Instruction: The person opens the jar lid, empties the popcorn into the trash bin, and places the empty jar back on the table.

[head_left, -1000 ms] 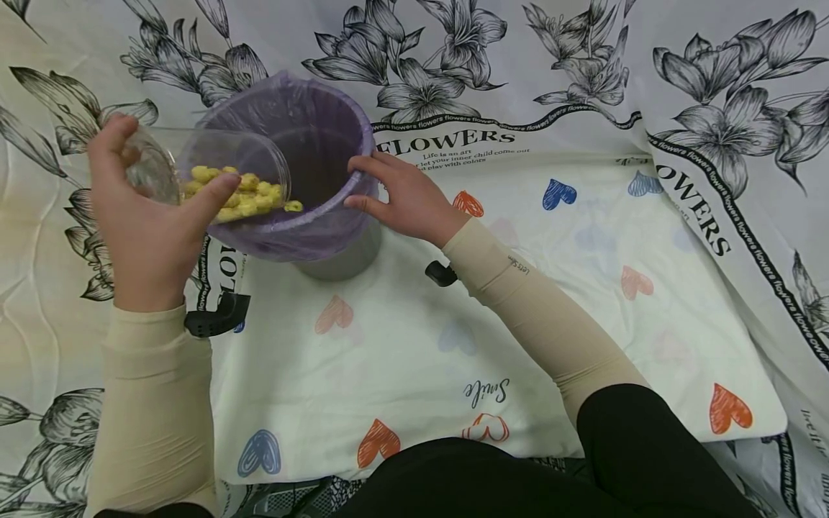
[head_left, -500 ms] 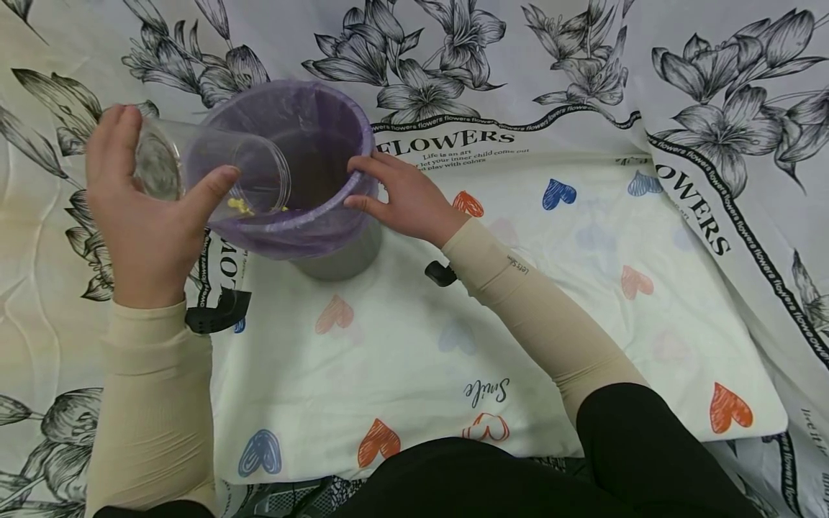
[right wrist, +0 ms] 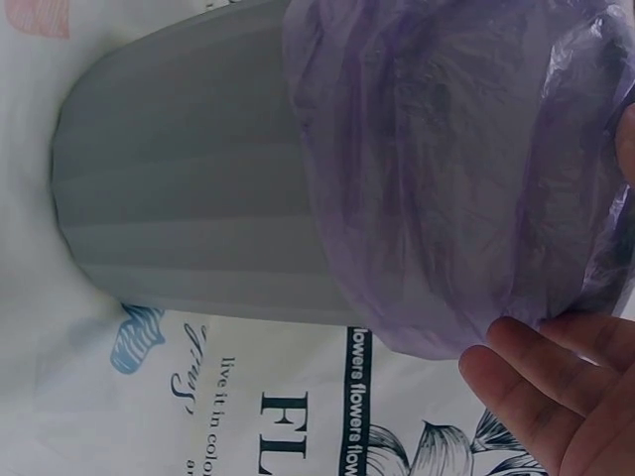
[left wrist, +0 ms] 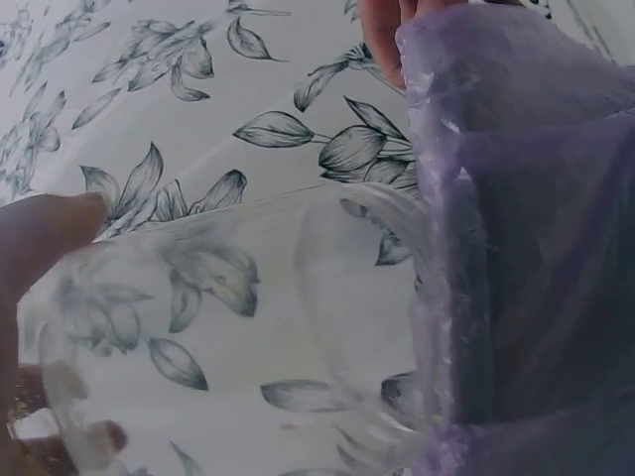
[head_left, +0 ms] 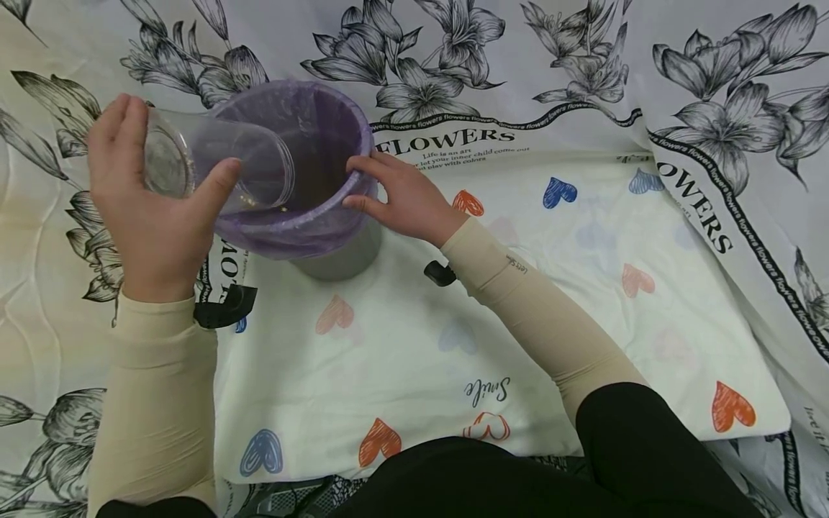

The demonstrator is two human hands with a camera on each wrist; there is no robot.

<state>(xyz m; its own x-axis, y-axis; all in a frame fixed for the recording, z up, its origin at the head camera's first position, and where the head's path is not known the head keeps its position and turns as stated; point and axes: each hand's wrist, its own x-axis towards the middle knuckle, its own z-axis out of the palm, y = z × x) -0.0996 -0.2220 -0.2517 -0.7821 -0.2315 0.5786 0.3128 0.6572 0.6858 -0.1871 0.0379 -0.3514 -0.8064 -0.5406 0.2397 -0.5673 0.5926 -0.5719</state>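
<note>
My left hand (head_left: 152, 223) grips a clear plastic cup (head_left: 242, 158), fingers behind its base and thumb along its near side. The cup lies tipped on its side, mouth toward the right, over the left rim of a grey trash can (head_left: 340, 262). A few tiny yellow crumbs cling inside, near the lip. Over the can's rim is folded a thin purple trash bag (head_left: 291, 241). With thumb and fingers, my right hand (head_left: 411, 198) holds the can's right rim through the bag. In the right wrist view, fingertips (right wrist: 481, 372) lie against the purple plastic. The can's bottom is hidden.
Beneath the can is a white cloth (head_left: 401, 374) printed with hearts. Around it spreads a flower-printed sheet (head_left: 583, 43). The person's dark-clad lap (head_left: 453, 482) is at the front edge.
Yellow pieces that filled the cup's lower side have slid out over the can, leaving only crumbs. My left hand has tipped the cup's base slightly higher. The right hand has stayed put.
</note>
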